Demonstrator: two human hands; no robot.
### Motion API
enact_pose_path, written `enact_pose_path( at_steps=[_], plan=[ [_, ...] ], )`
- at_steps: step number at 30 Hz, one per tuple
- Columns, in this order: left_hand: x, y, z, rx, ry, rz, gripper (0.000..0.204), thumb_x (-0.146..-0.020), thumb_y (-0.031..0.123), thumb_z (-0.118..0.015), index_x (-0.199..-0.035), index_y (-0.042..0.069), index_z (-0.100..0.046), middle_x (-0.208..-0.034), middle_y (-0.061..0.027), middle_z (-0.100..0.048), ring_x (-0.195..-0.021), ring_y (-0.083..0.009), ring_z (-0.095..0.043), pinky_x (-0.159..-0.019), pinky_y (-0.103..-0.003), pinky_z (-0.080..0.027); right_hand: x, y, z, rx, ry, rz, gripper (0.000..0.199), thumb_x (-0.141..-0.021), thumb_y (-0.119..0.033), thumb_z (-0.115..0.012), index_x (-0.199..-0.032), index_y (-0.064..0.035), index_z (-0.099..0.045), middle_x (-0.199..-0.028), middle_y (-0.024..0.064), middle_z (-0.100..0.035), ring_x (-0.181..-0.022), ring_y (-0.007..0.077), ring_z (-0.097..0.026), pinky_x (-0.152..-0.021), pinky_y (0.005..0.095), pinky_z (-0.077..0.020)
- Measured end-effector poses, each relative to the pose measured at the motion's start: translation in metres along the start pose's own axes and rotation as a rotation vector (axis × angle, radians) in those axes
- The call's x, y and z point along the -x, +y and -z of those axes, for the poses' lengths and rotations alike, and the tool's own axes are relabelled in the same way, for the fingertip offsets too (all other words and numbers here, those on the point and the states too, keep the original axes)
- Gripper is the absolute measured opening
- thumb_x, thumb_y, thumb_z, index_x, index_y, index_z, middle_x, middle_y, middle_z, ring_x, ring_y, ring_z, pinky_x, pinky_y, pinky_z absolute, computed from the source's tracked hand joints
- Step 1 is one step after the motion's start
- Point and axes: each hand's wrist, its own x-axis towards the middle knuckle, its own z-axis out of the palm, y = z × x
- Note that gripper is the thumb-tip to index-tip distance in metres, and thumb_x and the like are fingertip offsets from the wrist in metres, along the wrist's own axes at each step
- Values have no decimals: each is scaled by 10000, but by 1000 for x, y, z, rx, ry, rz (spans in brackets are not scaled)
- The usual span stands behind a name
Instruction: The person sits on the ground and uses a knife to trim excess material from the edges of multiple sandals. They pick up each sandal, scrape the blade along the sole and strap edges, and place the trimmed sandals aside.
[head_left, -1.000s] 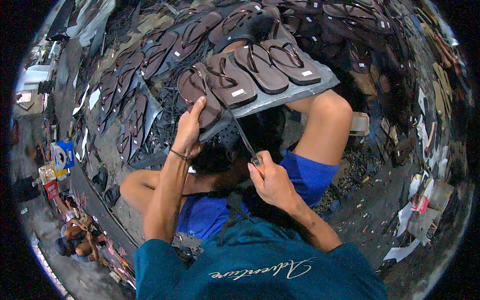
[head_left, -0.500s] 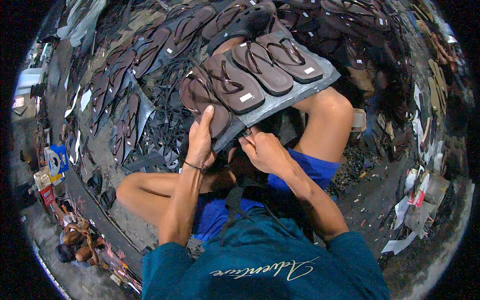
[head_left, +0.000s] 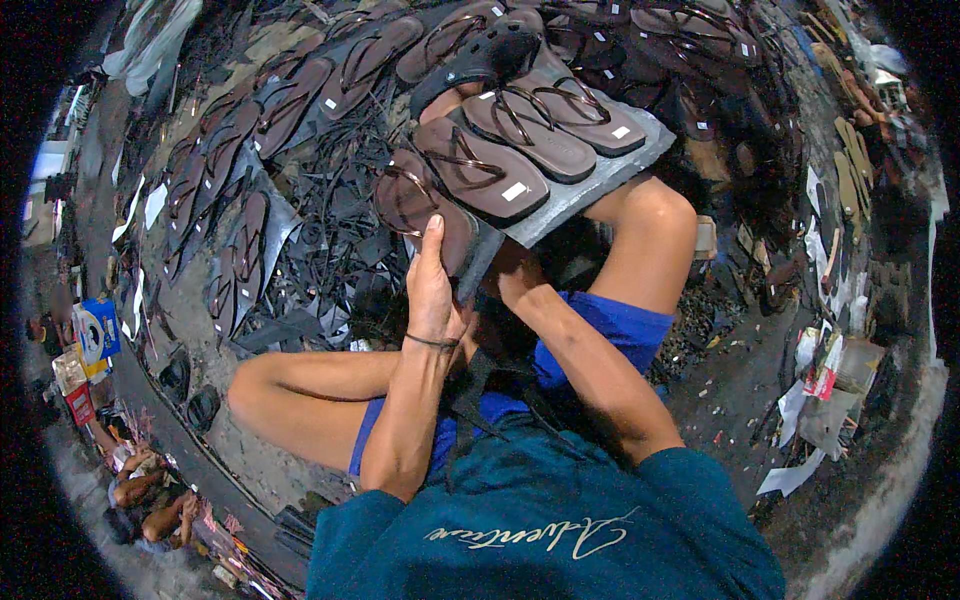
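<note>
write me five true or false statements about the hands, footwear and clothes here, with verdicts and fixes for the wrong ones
1. The left hand has its thumb on the leftmost brown sandal of the sheet group. True.
2. A dark band circles the right wrist. False: it is on the left wrist.
3. A black clog shows beyond the grey sheet. True.
4. The right hand rests on top of the sandals. False: it is at the sheet's near edge, in shadow, its fingers mostly hidden.
5. The person's shorts are blue. True.
</note>
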Motion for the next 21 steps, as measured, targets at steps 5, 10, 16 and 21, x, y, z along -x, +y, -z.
enact_pose_path(
  at_steps=[5, 10, 16, 21],
  plan=[
    [11, 6, -2, -70, 80, 42, 330, -957, 404, -633, -1076, 98, -663, -964, -25, -717, -774, -142, -679, -590, -314, -539, -37, 11, -3, 39, 0, -123, 356, -961, -299, -533, -1174, -20, -593, -1110, 211, -644, -983, 394, -638, -834, 457, -522],
    [6, 10, 7, -38, 23, 57, 343, -982, 352, -609, -1159, 57, -609, -1049, -64, -692, -877, -175, -681, -732, -322, -565, -72, 27, 1, 45, -9, -232, 364, -977, -328, -523, -1159, -17, -573, -1045, 206, -643, -939, 368, -643, -802, 446, -517],
    [14, 23, 6, -69, 57, 57, 348, -995, 363, -588, -1152, 54, -618, -1052, -74, -693, -893, -187, -680, -778, -348, -579, -111, 21, -7, 8, -22, -279, 382, -997, -364, -510, -1141, -12, -549, -966, 199, -642, -886, 336, -649, -764, 433, -511],
    [60, 33, 18, -82, -22, 73, 421, -1010, 391, -539, -1216, 29, -602, -1094, -91, -683, -949, -212, -666, -839, -346, -559, -157, -15, -35, -112, -8, -304, 401, -1013, -393, -500, -1126, -9, -528, -901, 194, -641, -841, 309, -653, -733, 422, -507]
  ],
)
